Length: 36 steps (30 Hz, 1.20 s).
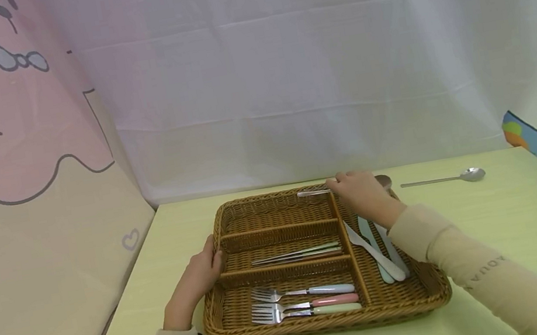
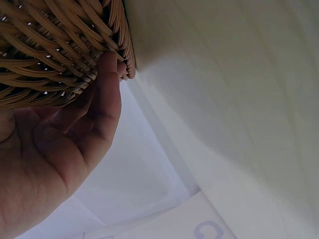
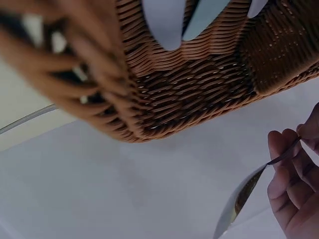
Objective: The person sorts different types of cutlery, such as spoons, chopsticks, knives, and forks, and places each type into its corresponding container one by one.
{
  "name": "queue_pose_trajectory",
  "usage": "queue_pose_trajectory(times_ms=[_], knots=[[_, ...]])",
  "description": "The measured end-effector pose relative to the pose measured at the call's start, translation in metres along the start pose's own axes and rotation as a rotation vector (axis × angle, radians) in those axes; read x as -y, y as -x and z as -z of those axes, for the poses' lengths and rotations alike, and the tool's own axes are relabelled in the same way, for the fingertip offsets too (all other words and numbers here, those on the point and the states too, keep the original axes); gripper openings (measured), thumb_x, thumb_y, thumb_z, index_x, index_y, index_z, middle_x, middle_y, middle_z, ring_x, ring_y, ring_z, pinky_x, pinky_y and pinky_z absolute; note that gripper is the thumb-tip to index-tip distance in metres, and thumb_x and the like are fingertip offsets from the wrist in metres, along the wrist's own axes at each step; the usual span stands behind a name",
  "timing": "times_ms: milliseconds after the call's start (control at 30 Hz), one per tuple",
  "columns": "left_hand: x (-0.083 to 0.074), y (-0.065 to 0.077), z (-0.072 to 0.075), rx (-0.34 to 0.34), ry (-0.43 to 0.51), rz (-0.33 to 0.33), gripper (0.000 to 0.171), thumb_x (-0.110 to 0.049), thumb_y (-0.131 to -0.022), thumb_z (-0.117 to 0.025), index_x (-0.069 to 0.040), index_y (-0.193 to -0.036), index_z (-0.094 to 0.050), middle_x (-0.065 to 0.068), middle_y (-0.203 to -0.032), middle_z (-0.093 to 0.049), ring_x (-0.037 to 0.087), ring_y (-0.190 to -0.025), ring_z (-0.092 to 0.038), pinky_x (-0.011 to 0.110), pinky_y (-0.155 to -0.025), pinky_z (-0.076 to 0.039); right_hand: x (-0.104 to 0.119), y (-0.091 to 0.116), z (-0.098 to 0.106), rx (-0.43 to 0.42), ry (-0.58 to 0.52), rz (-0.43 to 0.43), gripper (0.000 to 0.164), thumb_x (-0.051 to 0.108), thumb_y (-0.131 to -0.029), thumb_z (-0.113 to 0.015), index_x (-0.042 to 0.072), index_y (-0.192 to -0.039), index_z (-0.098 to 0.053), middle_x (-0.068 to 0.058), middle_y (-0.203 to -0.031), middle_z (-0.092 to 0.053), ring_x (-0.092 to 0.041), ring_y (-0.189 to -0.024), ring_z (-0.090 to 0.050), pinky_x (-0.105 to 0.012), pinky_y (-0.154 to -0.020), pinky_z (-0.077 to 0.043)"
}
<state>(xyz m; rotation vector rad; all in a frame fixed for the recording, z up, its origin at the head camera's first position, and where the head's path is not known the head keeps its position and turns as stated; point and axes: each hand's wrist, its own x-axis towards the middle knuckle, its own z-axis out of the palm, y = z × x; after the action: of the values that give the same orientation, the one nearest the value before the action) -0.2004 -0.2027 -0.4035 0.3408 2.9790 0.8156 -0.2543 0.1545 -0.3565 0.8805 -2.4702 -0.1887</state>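
A spoon [image 1: 313,192] lies sideways over the back rim of the wicker cutlery tray [image 1: 296,330], its handle to the left and its bowl to the right. My right hand [image 1: 364,193] pinches it; the right wrist view shows the spoon's bowl [image 3: 239,196] beyond the fingers. At the tray's left side my left hand [image 1: 201,270] grips the wall, with fingers [image 2: 107,97] against the outer weave. In the right compartment lie several table knives [image 1: 380,252], their upper ends partly behind the right arm. The back left compartment is bare under the spoon's handle.
Chopsticks [image 1: 296,255] lie in the middle left compartment, and three forks [image 1: 304,305] in the front one. Another spoon [image 1: 472,175] rests on the pale green table [image 1: 503,229] right of the tray. White cloth [image 1: 268,102] hangs behind.
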Motion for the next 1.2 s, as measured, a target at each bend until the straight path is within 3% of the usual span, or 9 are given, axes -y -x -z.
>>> queue_pose_trajectory(times_ms=[300,500,800,1200], knots=[[0.001,-0.001,-0.001,0.000,0.002,0.007,0.054,-0.015,-0.098,-0.037,0.013,-0.139,-0.016,-0.001,-0.047,-0.037,0.010,-0.037,-0.029,0.028,-0.039,-0.032,0.021,-0.015,-0.004,0.137,0.022,0.017,0.038,0.005,-0.079,-0.068,0.011,-0.116,-0.058,-0.010,-0.089,-0.067,-0.022,-0.069,-0.060,-0.033,-0.046,-0.051],[0.001,-0.002,-0.001,0.014,0.013,0.020,0.055,-0.016,-0.098,-0.036,0.012,-0.140,-0.014,-0.001,-0.047,-0.039,0.010,-0.037,-0.029,0.029,-0.040,-0.033,0.034,-0.024,-0.008,0.203,0.004,0.016,0.042,0.005,-0.078,-0.068,0.014,-0.117,-0.056,-0.008,-0.094,-0.068,-0.024,-0.078,-0.061,-0.036,-0.050,-0.054],[0.001,-0.001,-0.001,0.012,0.006,0.016,0.055,-0.016,-0.098,-0.036,0.012,-0.140,-0.014,-0.001,-0.047,-0.038,0.010,-0.037,-0.029,0.029,-0.040,-0.033,0.049,-0.033,-0.014,0.255,-0.020,0.033,0.040,0.007,-0.079,-0.068,0.018,-0.116,-0.058,-0.008,-0.096,-0.067,-0.023,-0.080,-0.061,-0.039,-0.062,-0.055],[0.004,-0.002,-0.002,0.011,0.013,0.011,0.055,-0.016,-0.098,-0.036,0.011,-0.140,-0.014,-0.001,-0.047,-0.038,0.010,-0.036,-0.029,0.028,-0.039,-0.032,0.061,-0.042,-0.020,0.301,-0.111,0.051,0.032,0.001,-0.083,-0.062,0.013,-0.113,-0.062,-0.012,-0.105,-0.066,-0.024,-0.091,-0.061,-0.037,-0.071,-0.055]])
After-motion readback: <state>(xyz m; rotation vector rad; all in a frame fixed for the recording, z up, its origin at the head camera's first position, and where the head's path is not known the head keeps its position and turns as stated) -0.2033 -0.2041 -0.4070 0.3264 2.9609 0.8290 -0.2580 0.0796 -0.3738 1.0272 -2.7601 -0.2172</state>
